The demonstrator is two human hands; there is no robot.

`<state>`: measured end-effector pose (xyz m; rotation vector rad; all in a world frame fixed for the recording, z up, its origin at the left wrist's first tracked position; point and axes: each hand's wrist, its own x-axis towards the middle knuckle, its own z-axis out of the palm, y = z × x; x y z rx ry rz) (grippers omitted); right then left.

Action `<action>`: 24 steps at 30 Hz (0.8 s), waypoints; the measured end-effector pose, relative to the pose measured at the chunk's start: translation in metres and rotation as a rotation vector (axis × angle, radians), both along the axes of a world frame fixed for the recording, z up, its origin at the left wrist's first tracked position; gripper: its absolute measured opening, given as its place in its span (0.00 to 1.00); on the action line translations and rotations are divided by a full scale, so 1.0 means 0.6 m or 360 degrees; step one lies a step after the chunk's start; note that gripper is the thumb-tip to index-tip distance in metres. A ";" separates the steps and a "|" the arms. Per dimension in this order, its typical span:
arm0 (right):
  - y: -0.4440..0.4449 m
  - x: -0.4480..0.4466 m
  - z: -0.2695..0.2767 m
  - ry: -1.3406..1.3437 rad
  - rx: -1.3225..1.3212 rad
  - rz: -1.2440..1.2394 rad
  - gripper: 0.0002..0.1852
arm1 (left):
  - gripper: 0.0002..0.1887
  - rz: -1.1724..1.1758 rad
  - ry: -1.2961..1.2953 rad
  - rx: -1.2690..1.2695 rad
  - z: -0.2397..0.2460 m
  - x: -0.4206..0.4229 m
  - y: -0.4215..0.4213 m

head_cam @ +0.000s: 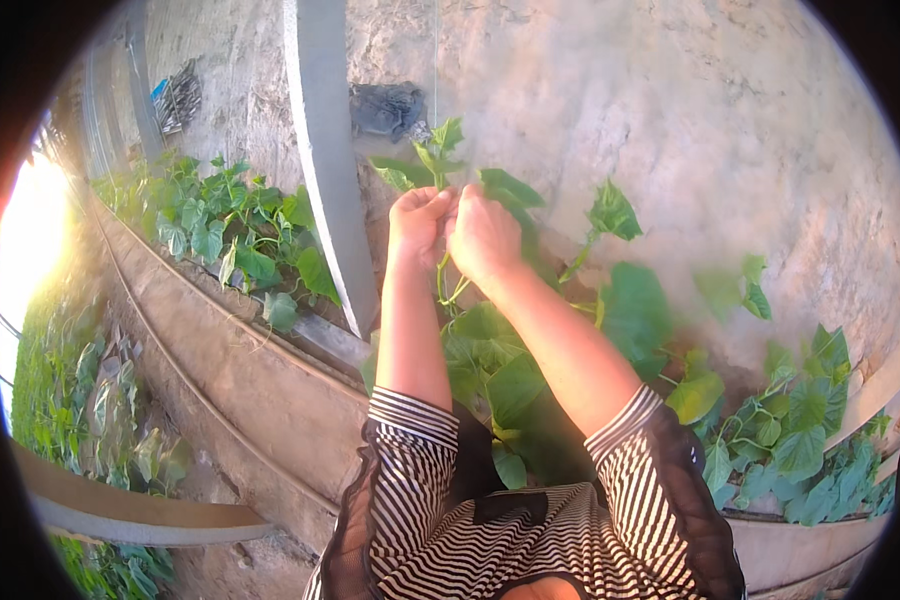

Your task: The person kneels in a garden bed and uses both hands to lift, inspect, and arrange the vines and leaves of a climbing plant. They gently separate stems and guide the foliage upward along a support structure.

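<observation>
Both of my hands meet in front of me at the upper end of a broad-leaved vine (439, 161). My left hand (418, 225) pinches the vine's stem between thumb and fingers, just below its top leaves. Right beside it, my right hand (487, 232) has its fingers curled in against the left fingertips; what lies inside them is hidden. A thin pale string (436, 67) runs upward from near the leafy tip. Under my wrists, bent green stems (444, 279) and large leaves (514, 386) spread out.
A rough earthen wall (645, 97) stands behind the plants. A grey post (330, 150) rises left of my hands. More vines grow at left (247, 225) and right (795, 420). A hose (169, 352) lies along the soil. Dark plastic (386, 109) sits against the wall.
</observation>
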<state>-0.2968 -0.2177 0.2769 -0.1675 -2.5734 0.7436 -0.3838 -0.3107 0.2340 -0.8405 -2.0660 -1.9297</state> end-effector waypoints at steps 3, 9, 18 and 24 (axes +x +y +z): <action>0.003 -0.010 0.004 -0.0050 0.0161 0.0060 0.10 | 0.05 -0.0161 -0.0789 0.0952 -0.003 0.015 0.006; 0.011 -0.032 0.001 0.0091 0.0188 0.0082 0.06 | 0.04 -0.0014 -0.0686 0.0994 0.015 0.020 0.011; 0.019 -0.076 0.037 0.0289 -0.1385 0.0433 0.06 | 0.05 -0.0492 -0.0687 0.0794 -0.005 0.018 -0.024; 0.024 -0.089 0.021 0.0218 -0.1332 0.0545 0.12 | 0.05 -0.0585 -0.0711 0.0971 -0.014 0.013 -0.016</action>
